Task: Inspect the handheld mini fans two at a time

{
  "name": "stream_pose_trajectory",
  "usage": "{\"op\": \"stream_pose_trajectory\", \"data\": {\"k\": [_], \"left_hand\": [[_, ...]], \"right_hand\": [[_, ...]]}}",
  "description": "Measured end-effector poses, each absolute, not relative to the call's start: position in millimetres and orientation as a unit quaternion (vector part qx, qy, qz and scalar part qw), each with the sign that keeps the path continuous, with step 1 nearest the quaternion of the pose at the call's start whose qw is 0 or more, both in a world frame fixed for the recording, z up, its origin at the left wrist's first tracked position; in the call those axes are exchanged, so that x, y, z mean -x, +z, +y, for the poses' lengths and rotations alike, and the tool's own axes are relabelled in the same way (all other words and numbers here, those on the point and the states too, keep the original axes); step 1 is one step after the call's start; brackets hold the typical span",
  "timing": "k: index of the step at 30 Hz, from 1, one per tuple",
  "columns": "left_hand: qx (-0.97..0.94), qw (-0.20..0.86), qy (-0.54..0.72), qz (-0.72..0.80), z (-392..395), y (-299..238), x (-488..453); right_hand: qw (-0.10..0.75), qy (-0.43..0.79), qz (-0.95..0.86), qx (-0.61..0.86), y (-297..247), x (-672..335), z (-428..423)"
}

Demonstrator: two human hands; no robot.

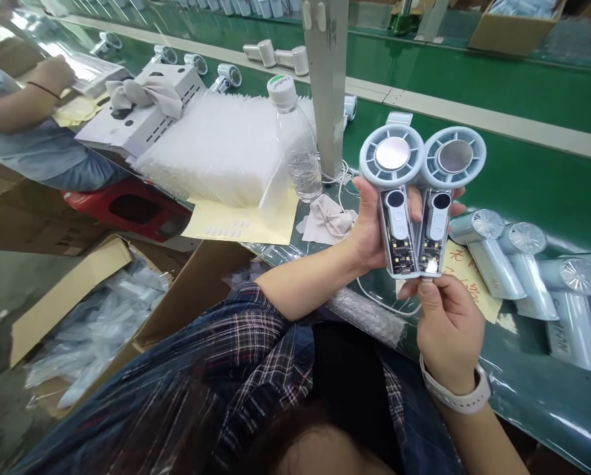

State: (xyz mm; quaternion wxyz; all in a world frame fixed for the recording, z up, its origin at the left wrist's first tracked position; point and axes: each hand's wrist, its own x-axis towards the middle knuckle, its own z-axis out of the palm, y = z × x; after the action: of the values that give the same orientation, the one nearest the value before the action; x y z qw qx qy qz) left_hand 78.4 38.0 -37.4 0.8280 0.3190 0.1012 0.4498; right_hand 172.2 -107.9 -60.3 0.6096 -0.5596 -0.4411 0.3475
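Two light-blue handheld fans stand side by side in front of me, a left fan [399, 218] and a right fan [436, 218]. Each has a round slotted head with a silver disc, a small dark display and a see-through handle showing a circuit board. My left hand [369, 227] is closed around both handles from behind, its fingers partly hidden. At the foot of the right fan, my right hand [448, 316] pinches the end of a white cable [427, 280]. Whether the plug is fully seated cannot be made out.
Several wrapped fans [528, 237] lie at the right on the green bench, by a yellow note [473, 284]. A water bottle [298, 148], a metal post [328, 86] and a stack of white sleeves [216, 145] stand left. A co-worker's arm [23, 99] is far left, above an open carton [177, 297].
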Motion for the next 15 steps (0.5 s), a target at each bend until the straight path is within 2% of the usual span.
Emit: {"op": "stream_pose_trajectory", "data": {"k": [5, 9, 12, 15], "left_hand": [[-0.385, 0.785, 0.479, 0.083, 28.2, -46.6, -85.5], [-0.384, 0.779, 0.479, 0.128, 28.3, -47.0, -86.7], [-0.358, 0.790, 0.477, 0.139, 32.9, -40.5, -83.2], [-0.342, 0.792, 0.484, 0.147, 36.1, -36.4, -77.7]], "right_hand": [[0.684, 0.426, -0.327, 0.493, -56.5, -157.9, -108.5], [0.654, 0.430, -0.355, 0.511, -58.7, -163.5, -109.5], [0.585, 0.341, -0.490, 0.549, -55.5, -177.8, -113.5], [0.555, 0.208, -0.568, 0.572, -49.9, -194.8, -114.3]]}}
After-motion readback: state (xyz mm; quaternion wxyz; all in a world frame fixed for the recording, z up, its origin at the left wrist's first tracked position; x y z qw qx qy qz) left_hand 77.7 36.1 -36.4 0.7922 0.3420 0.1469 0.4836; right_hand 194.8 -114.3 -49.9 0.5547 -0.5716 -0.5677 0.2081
